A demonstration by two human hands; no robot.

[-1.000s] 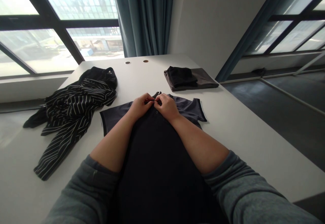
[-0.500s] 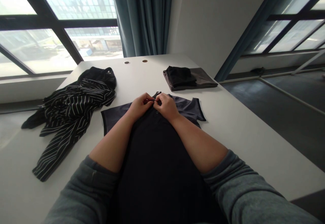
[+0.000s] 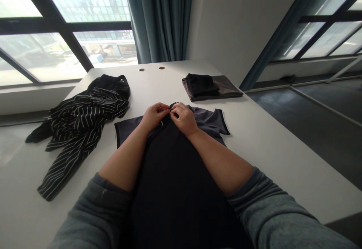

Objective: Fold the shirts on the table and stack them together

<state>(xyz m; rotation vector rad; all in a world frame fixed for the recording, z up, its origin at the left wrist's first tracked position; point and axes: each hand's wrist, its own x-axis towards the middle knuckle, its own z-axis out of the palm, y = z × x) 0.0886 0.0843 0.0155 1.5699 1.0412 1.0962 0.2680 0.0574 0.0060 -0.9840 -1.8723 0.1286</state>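
A dark short-sleeved shirt (image 3: pixel 175 143) lies spread on the table, its collar toward the far side. Both of my hands meet at the neck opening. My left hand (image 3: pixel 155 117) is closed, thumb and fingers pinching the edge of the collar from the left. Pressed close beside it, my right hand (image 3: pixel 185 119) pinches the same spot from the right. A small shiny dot, perhaps a button, shows between the fingertips; most of the collar is hidden by my fingers. A short white edge shows just under my left hand.
On the left of the white table (image 3: pixel 283 166) lies a crumpled black garment with white stripes (image 3: pixel 87 117). Folded dark clothes (image 3: pixel 202 85) sit at the back right, black on top of grey-brown. Behind the table hang blue-grey curtains (image 3: pixel 161 19) beside a window.
Both hands stay at the collar, and my right fingers have shifted slightly. A button that showed below them is no longer visible there. A white edge now shows under my left hand.
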